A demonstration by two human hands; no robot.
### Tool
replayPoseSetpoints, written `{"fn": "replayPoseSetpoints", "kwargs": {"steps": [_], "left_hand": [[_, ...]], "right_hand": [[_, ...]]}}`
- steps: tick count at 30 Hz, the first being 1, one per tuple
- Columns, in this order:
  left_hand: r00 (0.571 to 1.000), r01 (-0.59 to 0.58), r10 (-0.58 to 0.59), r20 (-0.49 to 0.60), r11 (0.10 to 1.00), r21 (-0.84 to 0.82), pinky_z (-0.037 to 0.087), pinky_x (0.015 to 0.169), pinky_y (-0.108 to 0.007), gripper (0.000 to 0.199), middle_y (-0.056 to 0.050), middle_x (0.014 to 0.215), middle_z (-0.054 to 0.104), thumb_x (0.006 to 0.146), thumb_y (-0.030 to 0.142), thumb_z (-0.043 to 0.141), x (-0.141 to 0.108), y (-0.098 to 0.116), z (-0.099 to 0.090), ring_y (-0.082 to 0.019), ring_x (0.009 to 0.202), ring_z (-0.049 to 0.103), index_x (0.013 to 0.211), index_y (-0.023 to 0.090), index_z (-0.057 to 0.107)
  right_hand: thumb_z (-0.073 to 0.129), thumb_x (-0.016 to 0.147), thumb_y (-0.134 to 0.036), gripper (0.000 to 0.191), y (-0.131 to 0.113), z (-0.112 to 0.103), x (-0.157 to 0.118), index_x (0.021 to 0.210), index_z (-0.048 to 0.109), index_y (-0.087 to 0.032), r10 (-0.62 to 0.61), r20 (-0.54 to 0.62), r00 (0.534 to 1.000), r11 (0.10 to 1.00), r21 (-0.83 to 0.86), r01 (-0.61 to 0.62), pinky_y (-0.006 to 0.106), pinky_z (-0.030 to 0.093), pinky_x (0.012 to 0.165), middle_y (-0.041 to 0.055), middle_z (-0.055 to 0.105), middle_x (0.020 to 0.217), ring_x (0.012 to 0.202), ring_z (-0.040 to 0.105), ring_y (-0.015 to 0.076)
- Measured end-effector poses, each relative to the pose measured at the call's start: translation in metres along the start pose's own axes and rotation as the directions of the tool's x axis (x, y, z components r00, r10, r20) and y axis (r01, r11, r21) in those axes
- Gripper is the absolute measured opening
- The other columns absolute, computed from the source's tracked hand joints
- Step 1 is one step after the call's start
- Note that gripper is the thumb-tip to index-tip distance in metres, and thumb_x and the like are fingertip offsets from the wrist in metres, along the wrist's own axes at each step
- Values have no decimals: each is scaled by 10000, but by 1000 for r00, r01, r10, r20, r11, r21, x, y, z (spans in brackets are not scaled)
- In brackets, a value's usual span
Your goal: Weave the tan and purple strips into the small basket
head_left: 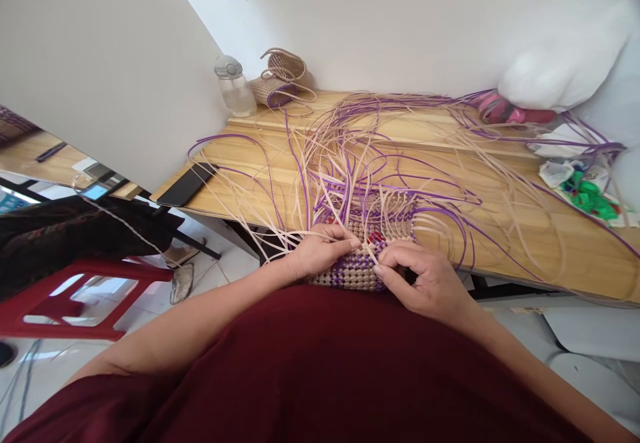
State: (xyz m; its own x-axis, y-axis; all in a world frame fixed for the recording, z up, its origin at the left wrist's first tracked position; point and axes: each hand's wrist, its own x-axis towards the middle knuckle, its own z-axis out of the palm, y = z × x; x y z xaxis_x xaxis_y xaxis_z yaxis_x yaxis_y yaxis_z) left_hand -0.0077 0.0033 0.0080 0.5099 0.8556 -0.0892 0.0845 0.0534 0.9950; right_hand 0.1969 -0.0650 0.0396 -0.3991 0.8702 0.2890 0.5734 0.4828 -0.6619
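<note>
A partly woven piece (pixel 350 271) in beige and purple strips, with a few red spots, lies at the table's front edge against my body. Long loose beige and purple strips (pixel 345 130) fan out from it over the table. My left hand (pixel 327 250) is closed, thumb and forefinger pinching a beige strip at the weave's left part. Opposite it, my right hand (pixel 420 273) pinches the end of a beige strip (pixel 371 254) between thumb and forefinger, just above the weave. Its other fingers are curled.
A clear bottle (pixel 235 90) and woven baskets (pixel 280 83) stand at the back left. A black phone-like object (pixel 187 185) lies at the left edge. Green scraps (pixel 590 196) and a white bag (pixel 560 63) are on the right. A red stool (pixel 75 300) stands below left, near another person's legs.
</note>
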Motion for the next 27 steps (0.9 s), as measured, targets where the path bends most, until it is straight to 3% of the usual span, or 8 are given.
{"fn": "replayPoseSetpoints", "kwargs": {"steps": [5, 8, 12, 15, 22, 24, 27], "left_hand": [[999, 29, -25, 28, 984, -178, 426, 705, -260, 330, -41, 763, 677, 715, 451, 742, 5, 3, 4, -130, 699, 562, 800, 132, 732], [996, 85, -90, -9, 972, -219, 422, 671, -267, 332, -41, 705, 666, 649, 438, 794, 8, 4, 10, -125, 654, 546, 725, 124, 719], [990, 95, -117, -81, 968, -234, 412, 636, -263, 311, -32, 673, 658, 635, 415, 802, 7, -2, 15, -111, 614, 525, 690, 121, 715], [994, 67, -82, -78, 981, -184, 410, 638, -260, 304, -31, 683, 664, 660, 417, 786, 5, -6, 15, -112, 622, 527, 709, 123, 728], [997, 64, -73, -40, 977, -203, 426, 674, -274, 315, -44, 711, 673, 666, 428, 783, 6, 5, 13, -128, 657, 551, 733, 126, 727], [995, 60, -76, -61, 970, -234, 425, 675, -272, 292, -39, 711, 675, 639, 401, 805, 8, 7, 13, -127, 658, 555, 713, 131, 721], [996, 44, -64, -68, 963, -266, 421, 674, -267, 269, -26, 703, 668, 639, 387, 809, 9, 5, 14, -119, 652, 546, 701, 142, 716]], "right_hand": [[615, 865, -209, 44, 2, 4, -3, 883, 655, -208, -35, -84, 996, 998, 47, 39, 309, 505, 727, 68, 669, 952, 831, 622, 175], [607, 875, -208, 59, 1, 7, 0, 893, 662, -206, -28, -118, 993, 995, 90, 39, 315, 505, 787, 56, 686, 933, 867, 632, 178], [554, 908, -280, 174, 0, 8, 0, 778, 616, -181, 169, 7, 986, 977, 132, -168, 268, 451, 609, 14, 609, 709, 639, 550, 130], [545, 901, -289, 202, -1, 6, -3, 740, 592, -178, 198, 101, 975, 973, 101, -208, 266, 429, 598, 8, 589, 681, 627, 531, 128], [530, 919, -294, 210, -13, -18, 8, 769, 634, -190, 146, 201, 969, 989, -21, -145, 263, 436, 617, 11, 638, 719, 644, 555, 130], [513, 934, -291, 224, -14, -29, 19, 800, 666, -197, 92, 174, 980, 991, -107, -74, 273, 444, 665, 22, 662, 757, 695, 579, 143], [469, 951, -239, 242, -10, -39, 42, 1026, 698, -216, -23, 99, 995, 964, -261, 48, 303, 442, 799, 56, 690, 967, 881, 610, 178]]}}
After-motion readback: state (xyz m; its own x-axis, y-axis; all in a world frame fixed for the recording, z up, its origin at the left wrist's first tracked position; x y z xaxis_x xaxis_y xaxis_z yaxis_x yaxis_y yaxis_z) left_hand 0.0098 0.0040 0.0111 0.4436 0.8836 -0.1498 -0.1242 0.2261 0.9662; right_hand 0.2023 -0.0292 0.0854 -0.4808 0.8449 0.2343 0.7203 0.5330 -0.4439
